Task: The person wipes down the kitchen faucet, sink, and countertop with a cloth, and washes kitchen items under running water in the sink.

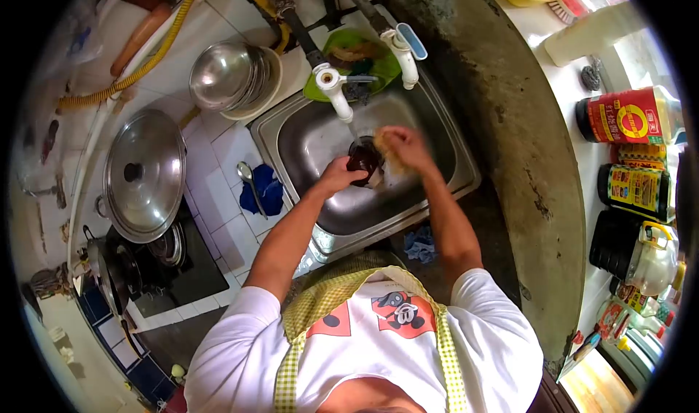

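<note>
Over the metal sink [291,140], my left hand [336,178] grips a dark reddish-brown bowl [363,162] by its left side, beneath the white tap [336,96]. A thin stream from the spout appears to reach the bowl. Just right of the bowl, my right hand [407,149] is closed on a tan scrubbing pad [389,151], slightly blurred. Some pale scraps lie in the sink below the hands.
Behind the sink sit a green basin [386,67] and a second tap [408,67]. Stacked metal bowls [222,74], a spoon [251,187] and a blue cloth [268,192] are left. A lidded pan [144,176] stands further left; bottles [630,116] line the right ledge.
</note>
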`<state>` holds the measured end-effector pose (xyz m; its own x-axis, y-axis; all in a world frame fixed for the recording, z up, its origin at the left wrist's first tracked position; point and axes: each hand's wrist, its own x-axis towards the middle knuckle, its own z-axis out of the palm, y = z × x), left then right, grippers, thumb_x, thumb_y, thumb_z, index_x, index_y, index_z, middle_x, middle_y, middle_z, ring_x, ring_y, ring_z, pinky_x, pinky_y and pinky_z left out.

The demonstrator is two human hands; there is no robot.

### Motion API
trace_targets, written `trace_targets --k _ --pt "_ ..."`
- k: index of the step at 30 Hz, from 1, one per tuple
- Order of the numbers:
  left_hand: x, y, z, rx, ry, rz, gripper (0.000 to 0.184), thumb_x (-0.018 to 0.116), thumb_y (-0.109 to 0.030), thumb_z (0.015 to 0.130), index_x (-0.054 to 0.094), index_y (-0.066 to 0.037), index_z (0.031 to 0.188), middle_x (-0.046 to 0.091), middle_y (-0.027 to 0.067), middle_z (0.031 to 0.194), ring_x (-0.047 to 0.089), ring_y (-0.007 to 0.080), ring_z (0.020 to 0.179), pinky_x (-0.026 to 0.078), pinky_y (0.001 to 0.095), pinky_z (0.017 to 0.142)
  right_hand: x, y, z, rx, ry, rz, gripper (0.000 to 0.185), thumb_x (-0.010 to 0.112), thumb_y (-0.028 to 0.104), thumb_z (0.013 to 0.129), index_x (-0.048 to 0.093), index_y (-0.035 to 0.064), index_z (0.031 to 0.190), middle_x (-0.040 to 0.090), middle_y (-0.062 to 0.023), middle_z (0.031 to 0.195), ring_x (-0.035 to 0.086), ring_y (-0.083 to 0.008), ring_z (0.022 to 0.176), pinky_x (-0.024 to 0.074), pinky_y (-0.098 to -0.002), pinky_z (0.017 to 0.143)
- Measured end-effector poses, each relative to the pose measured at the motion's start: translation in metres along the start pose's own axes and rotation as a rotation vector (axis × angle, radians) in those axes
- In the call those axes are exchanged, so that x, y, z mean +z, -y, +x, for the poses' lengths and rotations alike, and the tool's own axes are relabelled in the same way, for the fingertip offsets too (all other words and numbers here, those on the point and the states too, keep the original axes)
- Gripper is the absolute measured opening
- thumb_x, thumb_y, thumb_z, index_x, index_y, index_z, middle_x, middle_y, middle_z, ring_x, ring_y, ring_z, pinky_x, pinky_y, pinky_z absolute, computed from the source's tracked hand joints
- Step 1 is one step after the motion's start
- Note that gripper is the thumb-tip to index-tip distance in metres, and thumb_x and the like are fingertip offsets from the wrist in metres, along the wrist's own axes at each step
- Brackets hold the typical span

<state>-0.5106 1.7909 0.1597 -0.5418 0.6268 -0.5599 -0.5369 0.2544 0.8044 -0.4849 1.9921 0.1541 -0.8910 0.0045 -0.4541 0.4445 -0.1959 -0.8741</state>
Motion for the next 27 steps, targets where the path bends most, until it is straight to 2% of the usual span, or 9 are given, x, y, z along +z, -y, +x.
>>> trace_targets --k 2,5,6,9,13,18,21,24,27 --pt "0.011 -0.003 0.006 0.041 -0.053 -0.002 0.028 0.063 -0.007 0.070 0.056 0.000 0.097 0.058 0.0040 0.091 0.054 0.0125 0.082 0.044 0.0264 0.073 0.042 -0.042 -0.008 -0.693 -0.113 -0.268 0.025 0.053 0.016 0.079 0.057 0.0066 0.102 0.060 -0.0060 0.089 0.058 -0.0183 0.077 0.0458 -0.0335 0.074" --pt "0.022 -0.005 0.003 0.113 -0.222 0.089 0.029 0.063 -0.005 0.069 0.056 0.001 0.097 0.056 0.0043 0.094 0.053 0.0144 0.087 0.043 0.0279 0.075 0.061 -0.019 -0.020 -0.892 -0.396 -0.818 0.023 0.051 0.019 0.080 0.059 0.0072 0.098 0.061 -0.0063 0.087 0.058 -0.0188 0.076 0.0447 -0.0321 0.071" --pt "0.020 0.000 0.002 0.190 -0.188 0.177 0.031 0.062 -0.004 0.071 0.054 0.001 0.101 0.057 0.0043 0.096 0.053 0.0131 0.088 0.042 0.0272 0.078 0.059 -0.025 -0.011 -0.892 -0.398 -0.811 0.023 0.051 0.019 0.080 0.059 0.0072 0.098 0.061 -0.0063 0.087 0.058 -0.0188 0.076 0.0447 -0.0321 0.071" --pt "0.020 -0.001 -0.004 0.234 -0.079 0.128 0.034 0.060 -0.003 0.073 0.051 0.000 0.105 0.057 0.0045 0.098 0.052 0.0115 0.090 0.041 0.0267 0.082 0.027 -0.030 0.035 0.092 0.058 0.081 0.021 0.054 0.023 0.079 0.060 0.0075 0.091 0.061 -0.0058 0.084 0.057 -0.0159 0.069 0.0458 -0.0310 0.063" --pt "0.028 -0.020 -0.015 0.127 -0.083 -0.287 0.031 0.060 -0.006 0.074 0.053 -0.001 0.104 0.058 0.0048 0.097 0.053 0.0125 0.088 0.039 0.0279 0.085 0.012 -0.025 0.036 0.476 0.218 0.480 0.027 0.048 0.023 0.082 0.055 0.0051 0.100 0.061 -0.0076 0.087 0.060 -0.0194 0.074 0.0495 -0.0334 0.067" --pt "0.029 -0.004 0.004 -0.016 -0.391 -0.844 0.030 0.060 -0.016 0.077 0.053 -0.005 0.104 0.058 0.0069 0.099 0.053 0.0202 0.096 0.038 0.0326 0.089 0.030 -0.059 0.009 0.346 0.117 0.849 0.033 0.039 0.029 0.085 0.053 0.0052 0.102 0.059 -0.0100 0.092 0.059 -0.0226 0.076 0.0497 -0.0368 0.070" --pt "0.036 -0.017 0.012 -0.127 -0.515 -0.974 0.029 0.059 -0.021 0.079 0.054 -0.004 0.103 0.058 0.0082 0.098 0.054 0.0238 0.092 0.042 0.0378 0.084 0.069 -0.064 -0.010 0.214 -0.360 1.025 0.033 0.036 0.027 0.087 0.051 0.0043 0.105 0.056 -0.0110 0.101 0.057 -0.0219 0.088 0.0470 -0.0360 0.077" --pt "0.032 -0.019 0.021 -0.169 -0.575 -0.946 0.029 0.057 -0.022 0.080 0.053 -0.003 0.101 0.058 0.0094 0.096 0.057 0.0254 0.086 0.047 0.0411 0.076 0.096 -0.057 -0.029 0.004 -0.473 0.836 0.035 0.033 0.025 0.090 0.043 0.0014 0.114 0.046 -0.0106 0.116 0.051 -0.0220 0.098 0.0411 -0.0335 0.085" --pt "0.030 -0.018 0.023 -0.131 -0.719 -0.759 0.030 0.059 -0.021 0.079 0.054 0.000 0.100 0.058 0.0106 0.091 0.058 0.0241 0.078 0.049 0.0369 0.070 0.098 -0.047 -0.036 -0.166 -0.719 0.088 0.032 0.039 0.016 0.086 0.047 -0.0012 0.111 0.052 -0.0158 0.111 0.052 -0.0263 0.097 0.0399 -0.0338 0.084"
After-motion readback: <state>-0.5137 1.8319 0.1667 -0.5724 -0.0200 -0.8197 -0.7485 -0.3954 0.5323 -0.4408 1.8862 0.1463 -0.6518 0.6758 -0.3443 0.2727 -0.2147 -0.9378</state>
